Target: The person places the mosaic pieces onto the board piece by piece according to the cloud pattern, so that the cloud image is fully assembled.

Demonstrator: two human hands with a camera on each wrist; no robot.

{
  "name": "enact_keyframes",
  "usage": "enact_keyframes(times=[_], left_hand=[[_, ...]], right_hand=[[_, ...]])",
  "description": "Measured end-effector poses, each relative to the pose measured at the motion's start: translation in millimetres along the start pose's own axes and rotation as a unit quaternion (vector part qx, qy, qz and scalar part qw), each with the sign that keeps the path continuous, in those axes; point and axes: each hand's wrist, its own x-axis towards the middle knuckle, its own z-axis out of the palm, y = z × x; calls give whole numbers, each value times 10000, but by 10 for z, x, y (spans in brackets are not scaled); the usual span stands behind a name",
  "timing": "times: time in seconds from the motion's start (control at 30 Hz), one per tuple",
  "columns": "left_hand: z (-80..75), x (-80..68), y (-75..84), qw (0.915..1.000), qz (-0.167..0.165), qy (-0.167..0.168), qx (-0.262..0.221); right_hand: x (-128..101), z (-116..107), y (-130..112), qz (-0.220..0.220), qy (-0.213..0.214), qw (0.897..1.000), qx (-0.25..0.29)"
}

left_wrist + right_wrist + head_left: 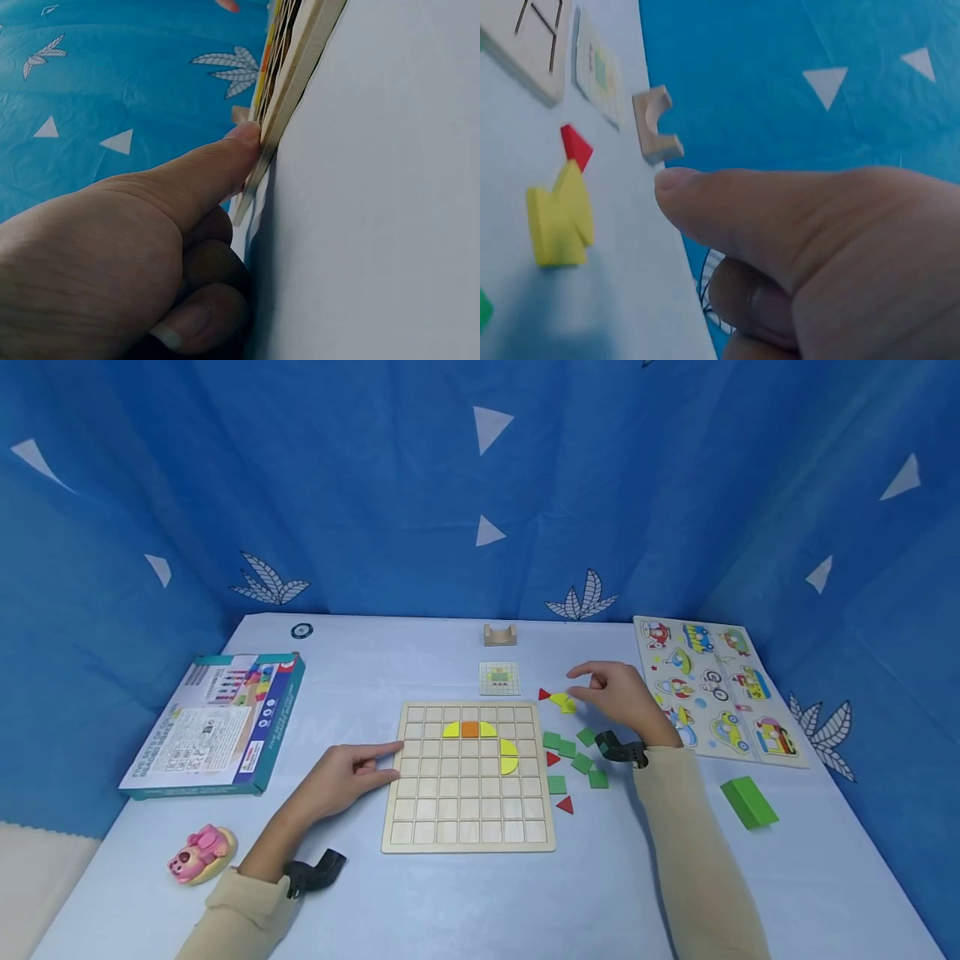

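My left hand (341,781) rests at the left edge of a wooden grid board (468,835), with its forefinger and thumb tips touching that edge. In the left wrist view the thumb (225,154) lies against the board's side. Set on the board are an orange square (469,729) between two yellow quarter-rounds (452,730), and a yellow half-round (509,757) to their right. My right hand (618,693) hovers over the table with thumb and forefinger apart, holding nothing. Just left of it lie yellow pieces (567,704) and a red triangle (543,694).
Several green squares (582,763) and red triangles (565,805) are scattered right of the board. A pattern card (499,678) and wooden stand (500,635) sit behind it. Around them are a box (213,727), pink toy (201,855), picture puzzle (723,689) and green block (750,802).
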Motion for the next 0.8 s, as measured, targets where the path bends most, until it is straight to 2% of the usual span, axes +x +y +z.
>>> enact_keyframes(times=[0.27,0.8], left_hand=[[-1,-3,4,10000,12,-6,-10],[-3,-11,17,10000,-25,-3,-50]], right_hand=[[11,-3,191,876,-387,9953,-119],[14,109,227,1053,-560,9928,-73]])
